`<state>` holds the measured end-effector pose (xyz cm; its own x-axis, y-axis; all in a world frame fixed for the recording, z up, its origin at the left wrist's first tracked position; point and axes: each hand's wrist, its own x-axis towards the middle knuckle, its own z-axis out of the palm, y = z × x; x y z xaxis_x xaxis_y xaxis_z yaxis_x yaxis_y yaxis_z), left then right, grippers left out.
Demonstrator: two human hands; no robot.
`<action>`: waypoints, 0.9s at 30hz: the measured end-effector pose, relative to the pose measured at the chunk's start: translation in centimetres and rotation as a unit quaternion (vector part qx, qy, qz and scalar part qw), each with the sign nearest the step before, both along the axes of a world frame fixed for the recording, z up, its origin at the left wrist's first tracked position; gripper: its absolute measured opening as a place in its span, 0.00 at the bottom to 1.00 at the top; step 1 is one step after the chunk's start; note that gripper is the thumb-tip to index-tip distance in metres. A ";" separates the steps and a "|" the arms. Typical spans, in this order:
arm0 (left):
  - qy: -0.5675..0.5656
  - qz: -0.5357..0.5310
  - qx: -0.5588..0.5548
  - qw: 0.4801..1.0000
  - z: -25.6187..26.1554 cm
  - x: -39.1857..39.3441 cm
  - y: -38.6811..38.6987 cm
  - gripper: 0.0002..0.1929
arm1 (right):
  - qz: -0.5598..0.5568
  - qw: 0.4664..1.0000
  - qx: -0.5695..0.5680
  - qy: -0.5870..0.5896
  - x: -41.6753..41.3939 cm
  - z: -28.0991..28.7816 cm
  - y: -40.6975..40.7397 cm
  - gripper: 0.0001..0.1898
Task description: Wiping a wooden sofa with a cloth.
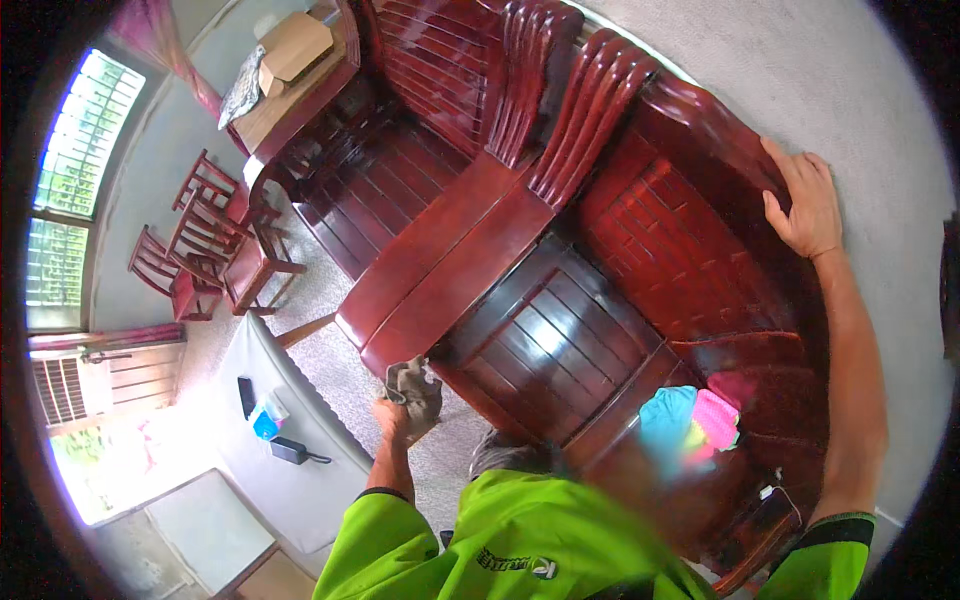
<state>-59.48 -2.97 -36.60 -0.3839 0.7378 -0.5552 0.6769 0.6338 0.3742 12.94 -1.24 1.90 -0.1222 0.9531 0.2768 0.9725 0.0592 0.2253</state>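
Note:
My left hand (397, 420) is closed around a crumpled grey-brown cloth (414, 390), near the front end of a flat wooden armrest (450, 262). On the right, my right hand (810, 199) rests on the top rail (720, 120) of a glossy red-brown wooden bench's backrest, fingers spread along the wood. Below that rail is the slatted backrest panel (667, 217). The dark slatted seat (547, 337) lies before me and reflects light. A second wooden seat (390, 180) stands beyond the armrests.
Bright blue, pink and yellow cloths (682, 424) lie on the bench near my right side. A covered table (300, 495) at left holds a phone-like black object (245, 397) and a black case (289, 451). Wooden chairs (247, 270) stand by the window. A cardboard box (296, 45) sits on a side table.

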 end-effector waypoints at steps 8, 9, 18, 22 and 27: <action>0.067 -0.354 -0.111 0.926 -4.4 -2.6 -5.2 0.17 | -0.009 1.000 -0.016 0.006 -0.7 0.2 1.3 0.35; -0.031 -0.191 -0.111 0.975 -4.9 -0.1 -6.6 0.17 | -0.005 1.000 -0.017 0.011 -0.7 0.1 1.3 0.35; -0.279 -0.201 0.024 0.939 7.4 13.2 -4.6 0.17 | -0.004 1.000 -0.007 -0.013 0.1 -0.5 0.7 0.36; -0.218 -0.117 0.189 0.950 13.8 12.8 2.5 0.19 | 0.023 1.000 0.013 -0.017 0.6 -0.2 0.4 0.36; 0.011 -0.168 0.134 0.977 15.3 10.1 9.0 0.20 | 0.016 1.000 0.015 -0.005 0.8 -0.1 0.2 0.36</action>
<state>-49.36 6.01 -21.31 -0.1048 0.9422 -0.3183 0.8397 0.2553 0.4792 13.75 -1.07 1.80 -0.1548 0.9402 0.3034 0.9679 0.0827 0.2375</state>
